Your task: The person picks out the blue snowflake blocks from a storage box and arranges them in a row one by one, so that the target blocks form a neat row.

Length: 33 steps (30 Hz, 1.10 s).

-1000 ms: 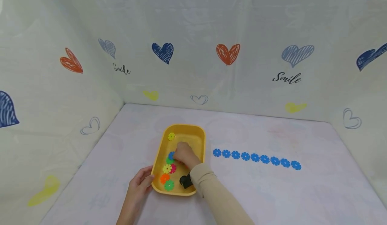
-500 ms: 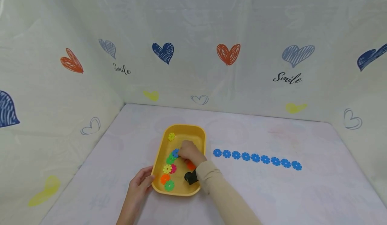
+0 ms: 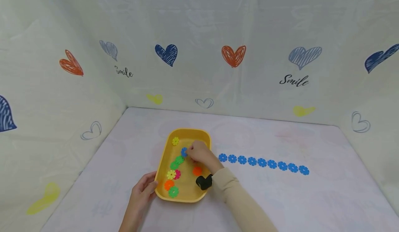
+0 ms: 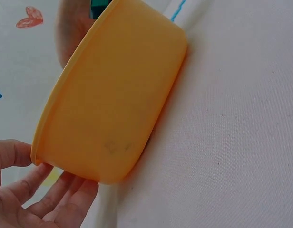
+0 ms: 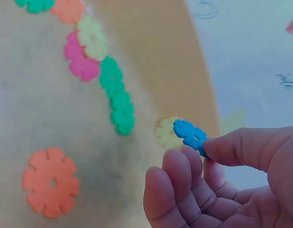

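My right hand (image 3: pixel 201 153) pinches a blue snowflake disc (image 5: pixel 191 137) between thumb and fingers, above the floor of a yellow tray (image 3: pixel 191 131). My left hand (image 3: pixel 142 191) grips the tray's near left side, the thumb at its rim and the fingers against the outer wall in the left wrist view. Inside the tray lie loose discs: two overlapping green ones (image 5: pixel 117 97), a pink one (image 5: pixel 81 59) partly under a pale yellow one (image 5: pixel 92 39), an orange one (image 5: pixel 51 183), and a yellow one (image 3: pixel 176 141) near the far end. Another orange (image 3: pixel 169 185) and green disc (image 3: pixel 174 192) lie near the front.
A straight row of several blue discs (image 3: pixel 242 160) runs across the table to the right of the tray. White sheeting (image 3: pixel 205 69) printed with hearts closes off the back and sides. A black camera mount (image 3: pixel 204 182) hangs under the right wrist.
My right hand has moved up and right with the blue disc, away from the green discs. The orange disc at the tray's right side has come into view. The left hand stays put.
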### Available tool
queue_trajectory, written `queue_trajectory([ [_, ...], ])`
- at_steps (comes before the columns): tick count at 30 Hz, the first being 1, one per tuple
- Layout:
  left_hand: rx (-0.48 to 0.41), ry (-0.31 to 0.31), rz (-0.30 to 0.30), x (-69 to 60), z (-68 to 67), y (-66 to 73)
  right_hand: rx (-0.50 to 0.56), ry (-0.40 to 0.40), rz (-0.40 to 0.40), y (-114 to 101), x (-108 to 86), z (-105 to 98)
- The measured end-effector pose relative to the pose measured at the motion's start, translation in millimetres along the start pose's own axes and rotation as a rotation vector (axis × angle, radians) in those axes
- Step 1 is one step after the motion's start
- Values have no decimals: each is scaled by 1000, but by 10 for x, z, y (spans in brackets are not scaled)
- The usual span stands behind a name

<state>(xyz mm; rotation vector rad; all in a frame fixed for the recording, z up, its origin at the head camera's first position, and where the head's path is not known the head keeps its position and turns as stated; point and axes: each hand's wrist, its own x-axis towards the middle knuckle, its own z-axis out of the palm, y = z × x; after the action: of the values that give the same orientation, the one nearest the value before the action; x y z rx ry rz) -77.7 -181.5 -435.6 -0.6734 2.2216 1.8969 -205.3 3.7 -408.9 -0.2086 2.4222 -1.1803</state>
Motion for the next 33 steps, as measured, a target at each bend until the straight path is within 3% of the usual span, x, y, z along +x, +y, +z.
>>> queue_trajectory([
  [5, 2, 1, -3, 5, -1, -4, 97, 13, -75, -17, -162, -168],
  [10, 22, 13, 1, 3, 3, 1, 160, 92, -89, 61, -321, -343],
  [16, 16, 13, 6, 6, 1, -6, 255, 196, -52, 252, -501, -511],
  [24, 4, 9, 9, 13, -5, -16, 301, 316, 4, 576, -693, -682],
  [33, -9, 2, -2, -13, 4, 3, 326, 386, 74, 958, -912, -938],
])
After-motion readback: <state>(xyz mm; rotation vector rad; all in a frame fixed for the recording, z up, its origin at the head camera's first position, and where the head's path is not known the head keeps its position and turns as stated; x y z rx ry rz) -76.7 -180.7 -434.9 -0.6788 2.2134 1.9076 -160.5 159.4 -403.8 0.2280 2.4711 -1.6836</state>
